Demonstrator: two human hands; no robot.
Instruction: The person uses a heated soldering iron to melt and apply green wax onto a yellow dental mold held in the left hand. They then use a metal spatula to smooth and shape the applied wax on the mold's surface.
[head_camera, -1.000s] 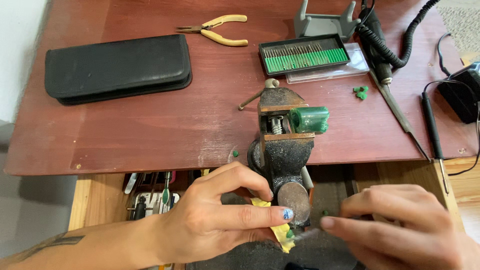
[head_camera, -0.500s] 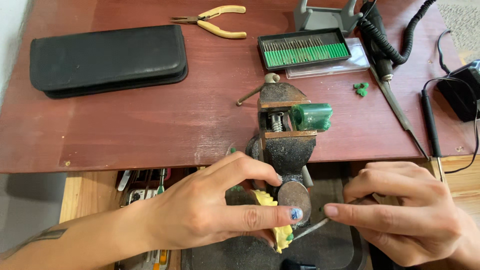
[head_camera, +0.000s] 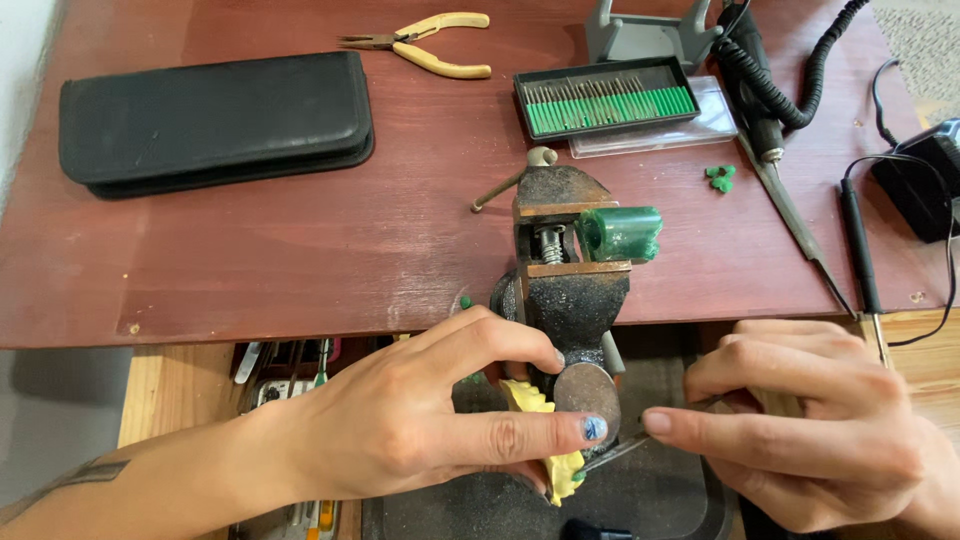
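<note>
Yellow piece (head_camera: 545, 440) sits low centre of the frame, just below the front of the dark vise (head_camera: 570, 290), pinched in my left hand (head_camera: 420, 430): thumb above, forefinger stretched under it, grip pressed together on the piece. My right hand (head_camera: 800, 430) at lower right has its grip closed on a thin metal tool (head_camera: 640, 440), tip touching or just beside the yellow piece near its lower edge; I cannot tell which. I judge the work as mid-way: the piece already looks shaped with a ragged edge, but the tool is on it, so finishing is not done. How much is left to take off is too small to tell.

Green block (head_camera: 620, 232) is clamped in the vise jaws, untouched. On the bench (head_camera: 300, 250), upper part of the frame: black case (head_camera: 215, 120) at left, yellow-handled pliers (head_camera: 430, 40) top centre, tray of green-shanked burs (head_camera: 605, 95), rotary handpiece with coiled cord (head_camera: 770, 70) upper right, all lying apart from my hands.
</note>
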